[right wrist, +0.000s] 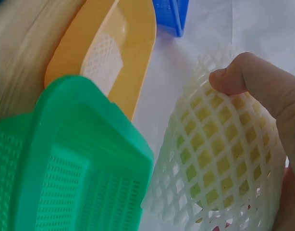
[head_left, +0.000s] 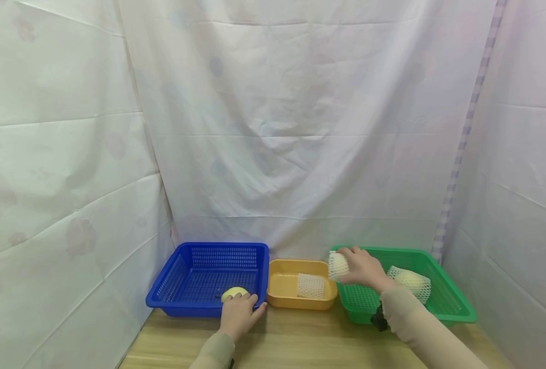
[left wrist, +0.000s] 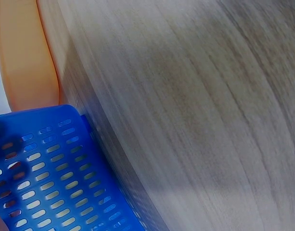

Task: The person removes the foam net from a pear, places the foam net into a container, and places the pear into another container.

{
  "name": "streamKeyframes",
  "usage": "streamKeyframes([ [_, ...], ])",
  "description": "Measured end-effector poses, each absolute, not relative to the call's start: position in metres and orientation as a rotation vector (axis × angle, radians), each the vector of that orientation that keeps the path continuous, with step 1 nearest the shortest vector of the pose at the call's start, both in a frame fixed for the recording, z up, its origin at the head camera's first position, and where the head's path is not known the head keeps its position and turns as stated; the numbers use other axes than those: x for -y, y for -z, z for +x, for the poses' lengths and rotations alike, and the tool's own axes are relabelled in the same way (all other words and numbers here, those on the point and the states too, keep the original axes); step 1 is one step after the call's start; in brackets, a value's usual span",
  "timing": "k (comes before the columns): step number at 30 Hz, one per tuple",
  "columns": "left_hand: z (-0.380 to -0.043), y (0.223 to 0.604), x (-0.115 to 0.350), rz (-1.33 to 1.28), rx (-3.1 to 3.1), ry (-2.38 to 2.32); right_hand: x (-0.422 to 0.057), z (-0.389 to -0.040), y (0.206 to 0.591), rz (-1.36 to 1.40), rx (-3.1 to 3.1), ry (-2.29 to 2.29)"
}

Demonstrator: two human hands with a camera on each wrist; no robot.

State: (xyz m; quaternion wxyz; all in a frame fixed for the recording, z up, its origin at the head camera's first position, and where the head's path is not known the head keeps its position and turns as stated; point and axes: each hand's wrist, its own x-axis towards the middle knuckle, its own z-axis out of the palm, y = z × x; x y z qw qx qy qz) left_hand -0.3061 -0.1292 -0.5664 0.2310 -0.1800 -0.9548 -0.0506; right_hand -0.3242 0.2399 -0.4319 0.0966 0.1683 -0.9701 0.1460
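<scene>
White cloth curtains [head_left: 291,128] with faint printed patterns hang behind and at both sides, and a light brown table with wood grain [head_left: 300,338] lies below them. On the table three containers stand in a row: at left a blue rectangular plastic basket with slotted walls [head_left: 189,309], in the middle a smaller orange-yellow plastic tray with rounded corners [head_left: 296,302], and at right a green rectangular plastic basket with perforated walls [head_left: 448,302].

The left hand [head_left: 239,312] reaches over the front rim of the blue basket. Its fingers touch a smooth pale-yellow rounded fruit [head_left: 234,292], which is inside this basket, near the front right corner. The thumb is spread apart from the fingers, beside the rim; I cannot tell if the fingers are closed around the fruit, because the left wrist view shows mainly the basket wall and the table.

The right hand [head_left: 366,269] grips a yellowish fruit wrapped in white foam netting [right wrist: 219,154], with the thumb pressed on the net. This fruit is near the left edge of the green basket, on the side of the tray.

A flat piece of white foam netting [head_left: 310,286] lies in the tray, and another net-covered pale fruit [head_left: 413,284] lies in the green basket, behind the right forearm. Both sleeves [head_left: 420,318] are light beige.
</scene>
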Motion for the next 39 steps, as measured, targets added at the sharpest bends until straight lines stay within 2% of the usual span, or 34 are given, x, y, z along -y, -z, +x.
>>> streamKeyframes([
  [39, -0.306, 0.564, 0.129, -0.485, 2.630, 0.121, -0.176, -0.322, 0.480, 0.529, 2.864, -0.613],
])
